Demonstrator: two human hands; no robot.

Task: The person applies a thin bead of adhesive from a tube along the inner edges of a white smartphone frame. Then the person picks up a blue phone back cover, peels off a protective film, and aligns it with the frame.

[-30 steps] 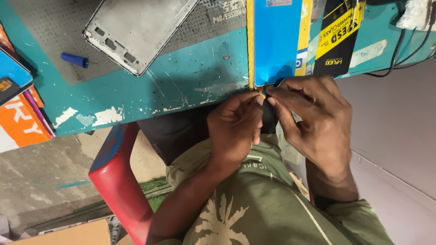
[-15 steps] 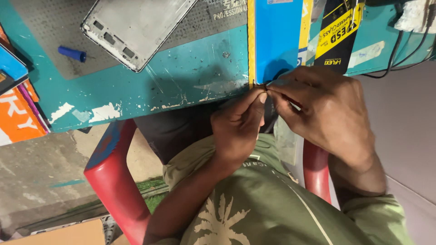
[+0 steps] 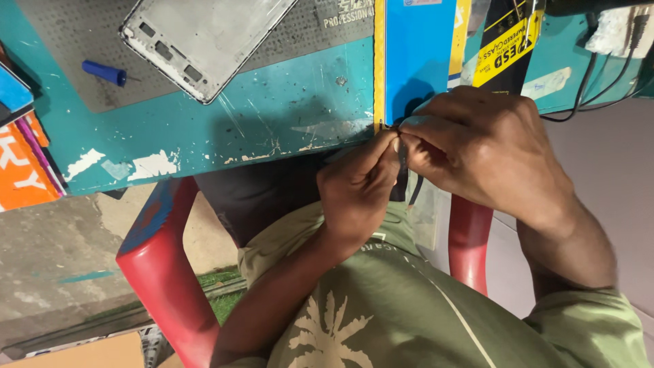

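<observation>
My left hand (image 3: 357, 187) and my right hand (image 3: 484, 143) meet fingertip to fingertip at the front edge of the worn teal table (image 3: 272, 123). Between them they pinch a small, narrow dark strip (image 3: 402, 178) that hangs down between the fingers; most of it is hidden. Just behind the fingertips, a flat blue package with a yellow edge (image 3: 419, 61) lies on the table. My green shirt with a palm print (image 3: 381, 320) fills the lower part of the view.
A silver metal device cover (image 3: 204, 34) lies on a grey perforated mat (image 3: 61, 54) beside a small blue tool tip (image 3: 103, 73). A yellow-and-black packet (image 3: 507, 48) and black cables (image 3: 599, 82) are at the right. Orange boxes (image 3: 20, 170) are at the left. Red chair frame (image 3: 160, 272) below.
Both hands stayed pinched together on the dark strip and shifted slightly up towards the table edge and the blue package. The items on the table have not moved.
</observation>
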